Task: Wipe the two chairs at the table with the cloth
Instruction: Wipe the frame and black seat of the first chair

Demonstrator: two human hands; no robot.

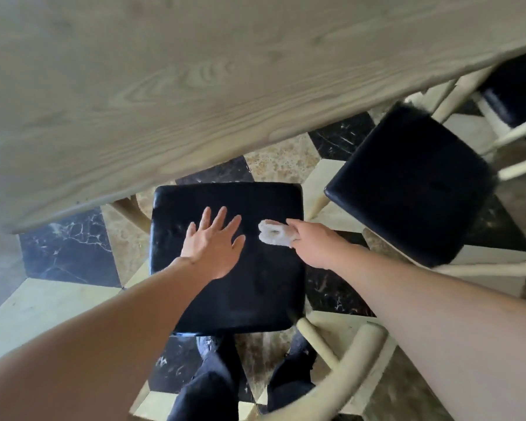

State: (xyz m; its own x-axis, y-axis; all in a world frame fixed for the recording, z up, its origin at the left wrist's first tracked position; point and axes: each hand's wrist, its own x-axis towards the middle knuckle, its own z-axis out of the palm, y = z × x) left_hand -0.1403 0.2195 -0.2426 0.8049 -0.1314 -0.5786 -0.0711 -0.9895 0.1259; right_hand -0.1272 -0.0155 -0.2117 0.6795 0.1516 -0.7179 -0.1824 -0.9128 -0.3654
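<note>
Below me is a chair with a black padded seat [255, 284] and a cream wooden frame [346, 360]. My left hand [214, 243] lies flat on the seat's left part, fingers spread, holding nothing. My right hand [313, 244] grips a small bunched white cloth [275, 235] and presses it on the seat's upper right part. To the right, a second chair with a black seat [413, 183] stands turned at an angle.
The pale wooden table [179, 86] fills the top of the view and overhangs the near chair's far edge. A third black seat [520, 86] shows at the upper right. The floor is black, tan and cream tile [67, 247]. My dark-trousered legs [213, 381] stand behind the chair.
</note>
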